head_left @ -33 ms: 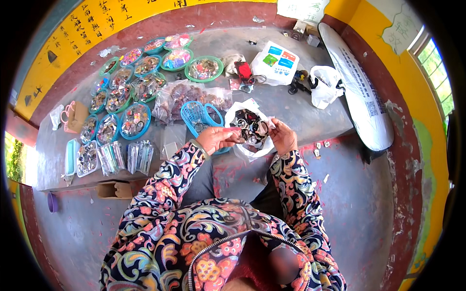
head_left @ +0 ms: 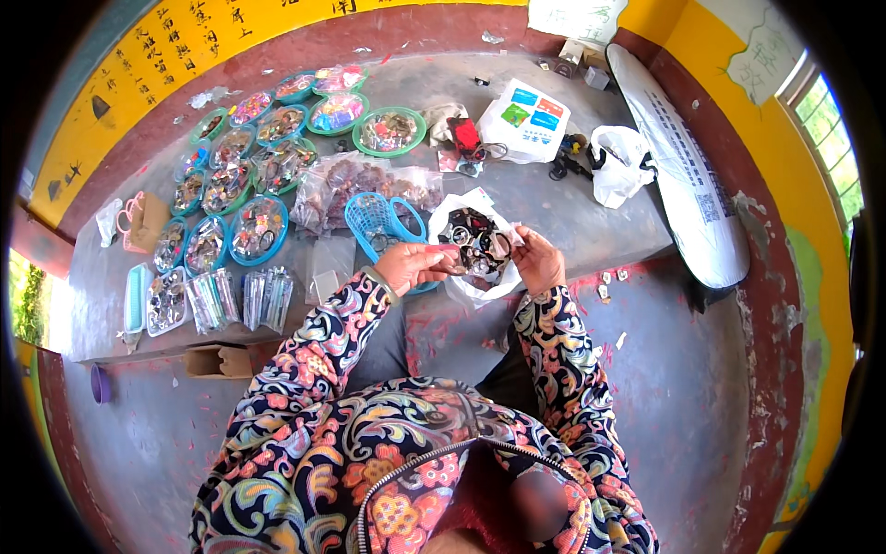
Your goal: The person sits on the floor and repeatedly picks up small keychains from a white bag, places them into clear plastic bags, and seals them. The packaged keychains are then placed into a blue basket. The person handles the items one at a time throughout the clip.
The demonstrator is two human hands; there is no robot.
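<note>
My left hand point(head_left: 413, 266) pinches a small pink piece point(head_left: 445, 249) at the near rim of an open white plastic bag point(head_left: 471, 288). The bag lies on the grey concrete ledge point(head_left: 572, 217) and is full of small dark rings and trinkets point(head_left: 475, 238). On the bag's right rim my right hand point(head_left: 538, 261) has its fingers closed, level with the left hand. Both forearms are in floral-patterned sleeves. What exactly the right fingertips grip is too small to tell apart from the bag's edge.
A blue mesh basket point(head_left: 374, 217) stands just left of the bag, beside a clear bag of brownish items point(head_left: 369, 183). Several green and blue bowls point(head_left: 258, 229) of colourful trinkets fill the left. A white box point(head_left: 526, 115), white bag point(head_left: 618, 166) and long white sack point(head_left: 683, 166) lie right.
</note>
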